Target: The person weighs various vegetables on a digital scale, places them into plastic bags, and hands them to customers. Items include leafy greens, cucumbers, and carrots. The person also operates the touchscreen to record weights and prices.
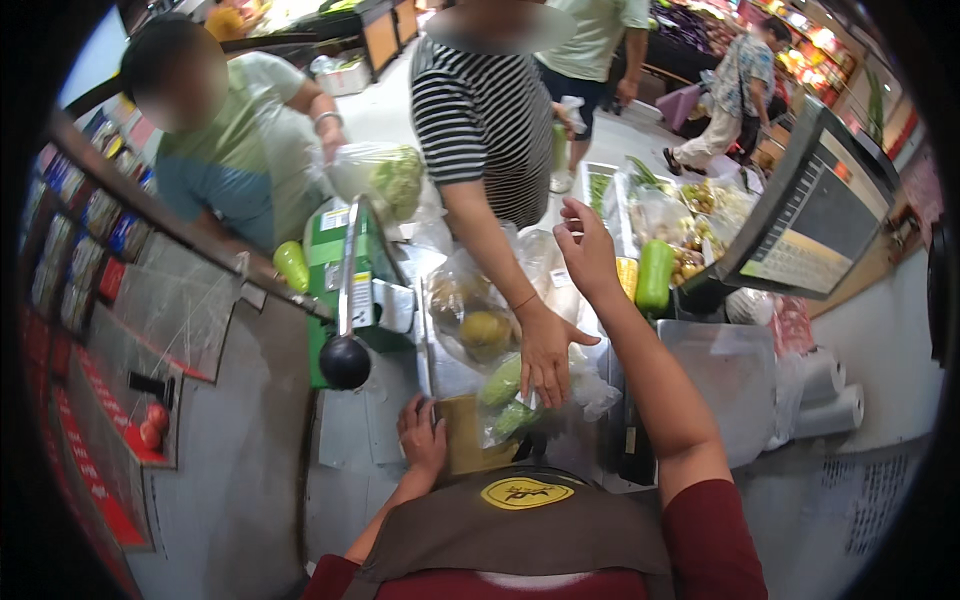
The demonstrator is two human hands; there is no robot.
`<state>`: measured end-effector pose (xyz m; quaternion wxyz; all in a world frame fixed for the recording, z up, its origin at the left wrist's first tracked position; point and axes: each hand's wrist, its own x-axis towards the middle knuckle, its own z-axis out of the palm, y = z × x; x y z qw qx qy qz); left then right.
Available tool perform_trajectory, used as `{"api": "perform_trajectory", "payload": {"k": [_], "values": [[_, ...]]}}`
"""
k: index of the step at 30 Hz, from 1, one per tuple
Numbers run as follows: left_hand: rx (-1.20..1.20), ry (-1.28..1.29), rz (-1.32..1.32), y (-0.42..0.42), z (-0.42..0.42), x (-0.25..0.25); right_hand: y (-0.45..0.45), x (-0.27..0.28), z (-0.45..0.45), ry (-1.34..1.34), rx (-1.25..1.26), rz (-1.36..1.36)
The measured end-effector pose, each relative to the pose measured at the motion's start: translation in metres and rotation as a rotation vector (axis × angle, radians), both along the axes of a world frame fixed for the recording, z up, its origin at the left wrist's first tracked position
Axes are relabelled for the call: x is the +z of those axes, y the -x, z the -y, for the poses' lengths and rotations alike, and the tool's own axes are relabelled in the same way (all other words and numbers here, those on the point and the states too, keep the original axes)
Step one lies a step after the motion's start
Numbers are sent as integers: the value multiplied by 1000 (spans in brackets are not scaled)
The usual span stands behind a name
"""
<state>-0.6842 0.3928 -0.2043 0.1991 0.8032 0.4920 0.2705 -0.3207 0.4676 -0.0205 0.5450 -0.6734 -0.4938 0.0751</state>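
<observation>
My left hand [423, 436] rests at the counter's left edge, beside a brown board, with its fingers apart and nothing in them. Raised over the right of the counter is my right hand [585, 247], its fingers loosely curled and no object visible in them. Between my hands, another person's hand [546, 352] presses on or reaches over a clear plastic bag of green vegetables [501, 390]. Beyond it lie a bag of round yellowish produce [484, 330], a white radish-like vegetable [562, 300], corn [626, 274] and a long green gourd [655, 279].
A tilted screen [814, 217] stands at the right, above a clear plastic bin [716, 382] and plastic rolls [829, 412]. Left are a green box [330, 262] and a metal rod with a black ball [345, 362]. Across the counter, a person holds bagged cauliflower [394, 180]; others stand or walk behind.
</observation>
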Motion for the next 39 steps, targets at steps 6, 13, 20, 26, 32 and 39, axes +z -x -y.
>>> {"api": "perform_trajectory", "payload": {"k": [6,13,20,26,32,39], "values": [[-43,-39,-45,-5,0,5,-30,-28,35,234,-49,10],[-15,-35,-112,-1,2,2,4,14,95,108,-51,17],[-3,-58,-84,-5,0,3,27,-2,134,201,-55,52],[20,-77,-93,-6,0,0,27,-2,146,116,-133,43],[8,-105,-106,-2,2,0,34,-4,143,117,-73,14],[-14,-73,-79,-5,0,7,3,-52,106,159,-50,-64]]}}
